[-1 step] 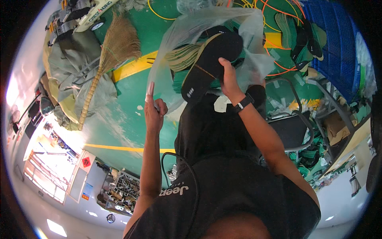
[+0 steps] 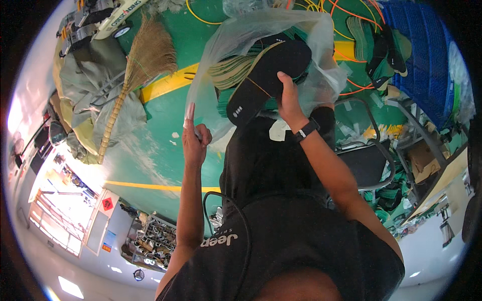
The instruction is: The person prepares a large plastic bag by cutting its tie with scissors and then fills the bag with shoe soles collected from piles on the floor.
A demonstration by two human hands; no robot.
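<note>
My right hand (image 2: 290,103), a dark band on its wrist, grips a bundle of black insoles (image 2: 276,75), thumb on the top face. A thin band crosses the bundle's middle. The bundle lies slanted over the mouth of a clear plastic bag (image 2: 216,47). Inside the bag are stacked green and tan insoles (image 2: 231,72), partly hidden by the held bundle. At the bag's left edge is my left hand (image 2: 193,143); its index finger stretches up against the film while the other fingers curl closed on the edge.
A straw broom (image 2: 150,50) rests beside grey sacking (image 2: 95,75) at the left. More insoles (image 2: 379,50) lie at the upper right near orange hoses (image 2: 356,92) and a blue ribbed stack (image 2: 416,55). A metal-framed chair (image 2: 371,160) stands by my right arm.
The held insole bundle has tilted and turned slightly, its upper end moving a little to the right and its lower end a little to the left. My hands stay nearly still.
</note>
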